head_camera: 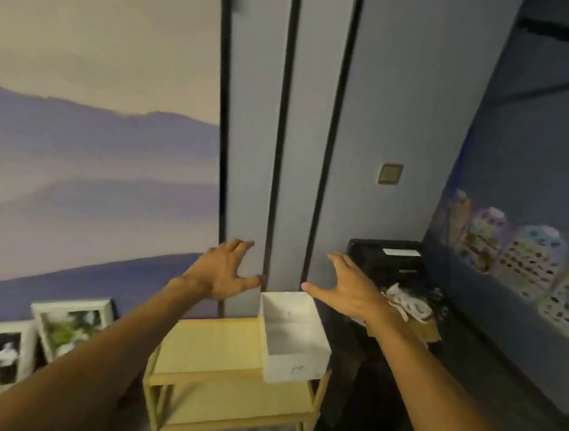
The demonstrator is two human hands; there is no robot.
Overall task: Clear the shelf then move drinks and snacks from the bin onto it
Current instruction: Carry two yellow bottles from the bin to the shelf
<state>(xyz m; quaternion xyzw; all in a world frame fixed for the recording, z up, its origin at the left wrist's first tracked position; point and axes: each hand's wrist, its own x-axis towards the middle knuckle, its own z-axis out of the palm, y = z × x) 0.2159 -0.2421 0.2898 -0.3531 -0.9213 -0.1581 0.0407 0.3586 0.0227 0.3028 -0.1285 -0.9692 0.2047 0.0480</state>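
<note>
A low pale wooden shelf [209, 346] with two tiers stands against the grey wall. On the right end of its top sits a white open box [297, 364], with nothing visible inside. My left hand [226, 272] hovers above and to the left of the box, fingers spread, holding nothing. My right hand [349, 286] hovers above and to its right, also spread and holding nothing. Both hands are apart from the box. The shelf's lower tier shows nothing on it.
A black device [386, 258] stands on the floor right of the shelf, with a cardboard box of white and dark clutter [409, 305] in front of it. Two framed pictures [70, 327] lean against the left wall. Patterned bags [513, 256] line the right wall.
</note>
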